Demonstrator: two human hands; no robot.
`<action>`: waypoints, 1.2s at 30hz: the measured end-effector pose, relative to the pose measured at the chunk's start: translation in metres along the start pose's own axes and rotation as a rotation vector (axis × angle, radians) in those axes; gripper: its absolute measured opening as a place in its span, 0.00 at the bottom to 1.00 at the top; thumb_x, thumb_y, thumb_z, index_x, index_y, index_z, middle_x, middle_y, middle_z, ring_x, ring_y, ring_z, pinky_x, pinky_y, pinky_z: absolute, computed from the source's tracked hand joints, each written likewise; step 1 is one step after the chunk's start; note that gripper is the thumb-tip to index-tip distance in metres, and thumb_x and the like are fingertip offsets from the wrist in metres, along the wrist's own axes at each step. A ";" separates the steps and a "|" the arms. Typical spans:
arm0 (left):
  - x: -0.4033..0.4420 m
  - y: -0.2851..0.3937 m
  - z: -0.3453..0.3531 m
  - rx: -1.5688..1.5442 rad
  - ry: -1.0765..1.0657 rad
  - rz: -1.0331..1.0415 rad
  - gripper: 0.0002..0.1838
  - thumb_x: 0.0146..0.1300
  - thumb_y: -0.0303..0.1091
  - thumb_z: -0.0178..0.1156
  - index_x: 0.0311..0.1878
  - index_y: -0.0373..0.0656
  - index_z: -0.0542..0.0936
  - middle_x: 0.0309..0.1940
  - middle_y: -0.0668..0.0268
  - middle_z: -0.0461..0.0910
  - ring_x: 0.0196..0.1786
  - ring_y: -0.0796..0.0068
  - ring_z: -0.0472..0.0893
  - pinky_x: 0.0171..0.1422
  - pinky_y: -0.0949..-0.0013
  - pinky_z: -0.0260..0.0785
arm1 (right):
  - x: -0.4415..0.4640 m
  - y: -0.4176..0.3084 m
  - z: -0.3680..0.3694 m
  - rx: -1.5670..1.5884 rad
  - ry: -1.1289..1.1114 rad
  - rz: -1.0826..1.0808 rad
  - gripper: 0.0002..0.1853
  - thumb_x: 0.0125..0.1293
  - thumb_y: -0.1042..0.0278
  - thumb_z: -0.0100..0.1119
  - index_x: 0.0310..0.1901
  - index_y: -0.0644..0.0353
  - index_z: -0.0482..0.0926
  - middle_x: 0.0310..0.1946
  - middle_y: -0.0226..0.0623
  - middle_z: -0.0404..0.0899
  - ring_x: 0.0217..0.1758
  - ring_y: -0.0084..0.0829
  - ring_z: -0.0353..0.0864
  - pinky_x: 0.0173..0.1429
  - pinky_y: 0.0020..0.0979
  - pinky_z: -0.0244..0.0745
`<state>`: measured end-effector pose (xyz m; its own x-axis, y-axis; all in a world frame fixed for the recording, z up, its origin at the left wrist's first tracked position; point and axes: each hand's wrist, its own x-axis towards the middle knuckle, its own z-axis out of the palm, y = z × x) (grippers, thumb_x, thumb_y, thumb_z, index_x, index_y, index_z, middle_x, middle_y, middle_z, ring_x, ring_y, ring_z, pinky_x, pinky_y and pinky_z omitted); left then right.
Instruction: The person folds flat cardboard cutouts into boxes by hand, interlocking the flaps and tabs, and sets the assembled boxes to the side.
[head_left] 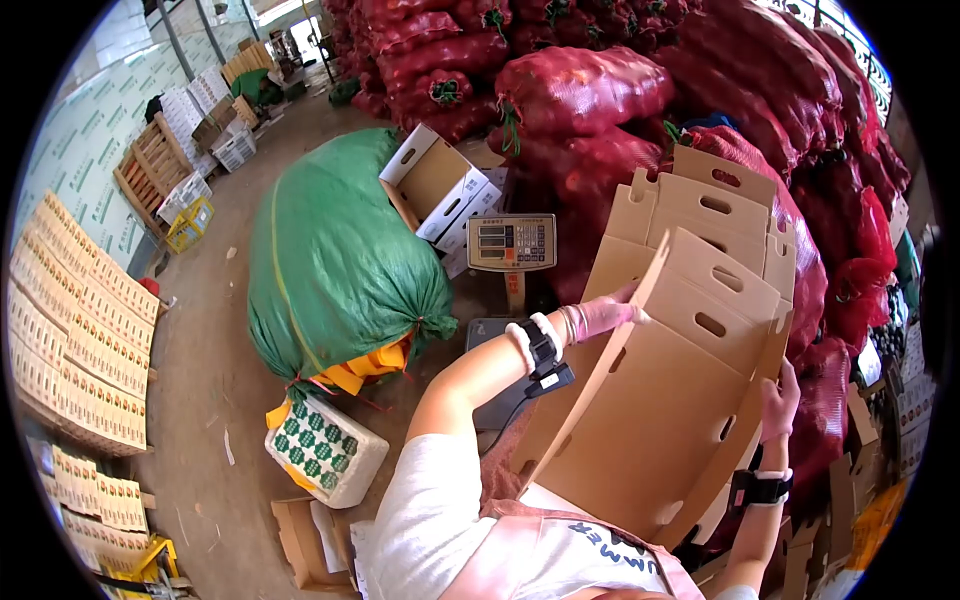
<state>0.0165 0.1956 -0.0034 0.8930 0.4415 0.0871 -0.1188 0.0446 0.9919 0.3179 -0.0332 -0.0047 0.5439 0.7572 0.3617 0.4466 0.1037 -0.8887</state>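
Observation:
A large brown cardboard box [640, 430], partly folded up with oval hand holes, lies in front of my body. My left hand [603, 314], in a thin pink glove, is at the upper edge of its left wall, with the fingertips partly hidden behind the cardboard. My right hand [779, 402], gloved too, grips the box's right wall near the edge. Behind the box, more flattened brown cardboard [690, 205] with hand holes leans on red mesh sacks. Both wrists wear black straps.
A scale display [511, 242] stands beyond my left hand, beside an open white carton [436, 185]. A big green sack [335, 250] and a foam box [325, 450] are at the left. Red mesh sacks [585, 90] pile up behind. Stacked cartons [80, 350] line the far left.

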 end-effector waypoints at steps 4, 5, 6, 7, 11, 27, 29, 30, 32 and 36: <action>-0.004 0.020 0.018 0.099 -0.062 -0.068 0.42 0.60 0.40 0.60 0.73 0.45 0.51 0.65 0.60 0.63 0.66 0.68 0.63 0.68 0.66 0.56 | -0.018 -0.043 0.021 -0.323 0.062 -0.076 0.21 0.51 0.85 0.50 0.49 0.62 0.76 0.38 0.27 0.78 0.29 0.16 0.70 0.33 0.19 0.67; 0.005 0.013 0.022 0.294 -0.020 -0.082 0.41 0.60 0.41 0.60 0.73 0.45 0.51 0.64 0.60 0.64 0.65 0.69 0.63 0.68 0.65 0.56 | -0.015 -0.049 0.027 -0.393 0.046 -0.107 0.20 0.50 0.85 0.50 0.47 0.63 0.76 0.38 0.27 0.78 0.29 0.16 0.70 0.32 0.19 0.66; 0.011 0.005 0.023 0.489 0.019 -0.098 0.41 0.61 0.42 0.60 0.73 0.44 0.51 0.64 0.61 0.64 0.65 0.69 0.63 0.68 0.65 0.56 | -0.013 -0.052 0.031 -0.464 0.030 -0.136 0.19 0.50 0.85 0.50 0.46 0.63 0.77 0.37 0.27 0.78 0.28 0.16 0.69 0.32 0.19 0.66; 0.013 0.008 0.020 0.107 -0.090 0.016 0.38 0.63 0.46 0.58 0.71 0.43 0.54 0.63 0.61 0.66 0.64 0.70 0.64 0.68 0.65 0.55 | -0.003 -0.040 0.022 -0.369 -0.004 -0.161 0.17 0.51 0.85 0.48 0.44 0.63 0.77 0.35 0.28 0.78 0.27 0.17 0.70 0.31 0.18 0.65; 0.023 0.000 -0.006 0.120 -0.056 0.061 0.25 0.66 0.44 0.54 0.63 0.42 0.66 0.52 0.66 0.70 0.57 0.74 0.67 0.63 0.69 0.58 | 0.003 -0.022 -0.013 0.415 -0.203 0.123 0.09 0.54 0.82 0.48 0.35 0.64 0.77 0.33 0.31 0.79 0.32 0.19 0.74 0.37 0.21 0.70; 0.005 0.034 0.007 0.376 -0.453 0.136 0.38 0.50 0.50 0.64 0.64 0.45 0.70 0.69 0.45 0.54 0.71 0.49 0.55 0.72 0.56 0.50 | -0.011 -0.079 -0.021 -0.260 -0.480 0.004 0.33 0.44 0.41 0.68 0.41 0.61 0.70 0.44 0.37 0.65 0.49 0.34 0.68 0.52 0.36 0.67; 0.014 0.046 0.011 0.839 -0.359 0.198 0.36 0.49 0.50 0.66 0.59 0.41 0.73 0.58 0.45 0.69 0.63 0.54 0.69 0.62 0.54 0.65 | -0.004 -0.080 -0.013 -0.542 -0.506 -0.243 0.37 0.39 0.46 0.73 0.47 0.61 0.69 0.47 0.42 0.68 0.49 0.41 0.71 0.51 0.40 0.71; 0.021 0.052 0.024 1.094 -0.399 0.120 0.32 0.49 0.47 0.66 0.56 0.40 0.74 0.54 0.47 0.73 0.59 0.54 0.73 0.57 0.54 0.68 | 0.003 -0.067 -0.009 -0.717 -0.512 -0.444 0.41 0.36 0.48 0.75 0.50 0.61 0.68 0.49 0.45 0.69 0.49 0.44 0.73 0.50 0.41 0.73; 0.034 0.062 0.051 1.554 -0.387 -0.058 0.25 0.50 0.42 0.66 0.50 0.38 0.75 0.45 0.50 0.80 0.50 0.55 0.80 0.47 0.53 0.74 | 0.002 -0.083 0.027 -1.301 -0.527 -0.163 0.33 0.39 0.56 0.72 0.47 0.59 0.69 0.46 0.44 0.76 0.51 0.46 0.75 0.50 0.42 0.76; 0.047 0.048 0.062 1.795 -0.260 0.186 0.15 0.51 0.28 0.61 0.45 0.40 0.76 0.33 0.56 0.83 0.40 0.54 0.83 0.39 0.57 0.76 | 0.020 -0.079 0.040 -1.563 -0.519 -0.182 0.19 0.49 0.60 0.64 0.41 0.59 0.72 0.35 0.43 0.80 0.40 0.45 0.81 0.41 0.41 0.78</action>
<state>0.0803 0.1628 0.0536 0.9822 0.1848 0.0326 0.1877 -0.9691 -0.1599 0.2649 -0.0005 0.0618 0.2713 0.9624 0.0112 0.8845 -0.2539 0.3914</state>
